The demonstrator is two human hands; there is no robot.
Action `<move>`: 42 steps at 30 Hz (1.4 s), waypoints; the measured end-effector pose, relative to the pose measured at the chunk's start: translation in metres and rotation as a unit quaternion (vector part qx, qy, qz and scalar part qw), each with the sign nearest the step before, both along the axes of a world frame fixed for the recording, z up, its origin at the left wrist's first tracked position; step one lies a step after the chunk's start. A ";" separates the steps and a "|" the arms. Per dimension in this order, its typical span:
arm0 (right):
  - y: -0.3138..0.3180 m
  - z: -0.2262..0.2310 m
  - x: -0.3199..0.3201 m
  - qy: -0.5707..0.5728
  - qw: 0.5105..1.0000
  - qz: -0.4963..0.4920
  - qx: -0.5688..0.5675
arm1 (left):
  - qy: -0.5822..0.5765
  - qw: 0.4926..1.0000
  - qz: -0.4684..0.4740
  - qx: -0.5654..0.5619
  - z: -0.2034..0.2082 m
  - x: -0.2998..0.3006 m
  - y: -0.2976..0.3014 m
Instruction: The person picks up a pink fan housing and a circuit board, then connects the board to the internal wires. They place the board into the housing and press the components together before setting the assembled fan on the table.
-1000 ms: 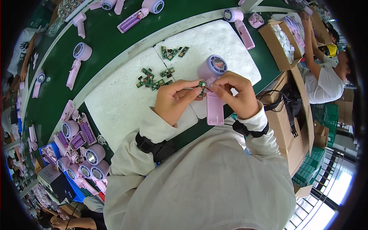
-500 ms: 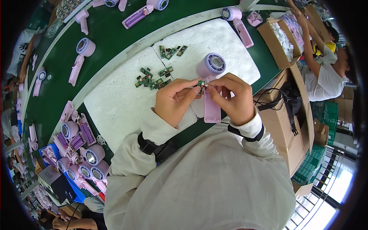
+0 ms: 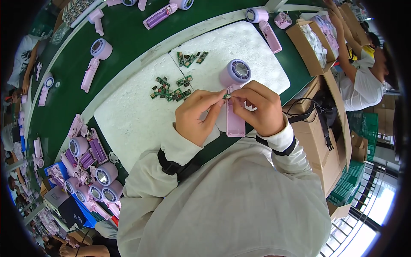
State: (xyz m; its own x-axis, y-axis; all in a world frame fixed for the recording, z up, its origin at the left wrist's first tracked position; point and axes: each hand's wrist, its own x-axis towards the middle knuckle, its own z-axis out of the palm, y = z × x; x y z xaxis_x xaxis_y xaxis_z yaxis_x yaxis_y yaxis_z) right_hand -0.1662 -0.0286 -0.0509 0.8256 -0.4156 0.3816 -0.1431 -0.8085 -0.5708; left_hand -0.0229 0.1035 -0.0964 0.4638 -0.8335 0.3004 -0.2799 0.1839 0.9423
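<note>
Between the fingertips of my left hand [image 3: 198,112] is a small green circuit board [image 3: 227,97], held over the opened handle of a pink handheld fan [image 3: 236,120]. My right hand [image 3: 260,107] pinches at the board's other side; what its fingertips grip, perhaps a thin lead, is too small to make out. The fan's round lilac head [image 3: 235,73] points away from me, its handle toward me. Left of my hands, several loose circuit boards [image 3: 171,92] lie in a pile on the white foam sheet [image 3: 128,115], with a smaller group [image 3: 189,60] beyond them.
A heap of fan parts [image 3: 92,171] crowds the left side. More fans [image 3: 95,60] lie on the green conveyor [image 3: 128,38] beyond the foam. At right stand cardboard boxes [image 3: 314,132] with a black strap and cables. Another person [image 3: 364,81] works at far right.
The circuit board has tilted flatter between my fingertips, and my left hand has shifted slightly right. Fans on the conveyor have slid a little to the right.
</note>
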 end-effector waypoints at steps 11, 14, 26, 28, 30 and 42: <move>0.018 -0.008 0.010 -0.056 0.991 -0.065 0.105 | -0.131 0.988 0.061 -0.053 0.001 -0.003 0.004; 0.026 -0.002 0.013 -0.050 0.985 -0.095 0.137 | -0.180 0.978 0.093 -0.050 0.004 -0.013 0.003; -0.077 0.024 0.022 -0.010 0.968 -0.027 0.250 | -0.216 0.968 0.125 0.002 0.026 0.024 -0.001; -0.133 0.024 0.035 0.007 0.988 -0.009 0.152 | -0.242 0.954 0.176 0.029 0.017 0.031 0.003; -0.163 0.032 0.061 -0.059 0.960 -0.075 0.262 | -0.302 0.933 0.177 0.078 -0.002 0.035 0.005; -0.294 -0.007 0.189 0.108 0.988 -0.089 -0.061 | -0.300 0.937 0.174 0.043 -0.021 0.042 0.002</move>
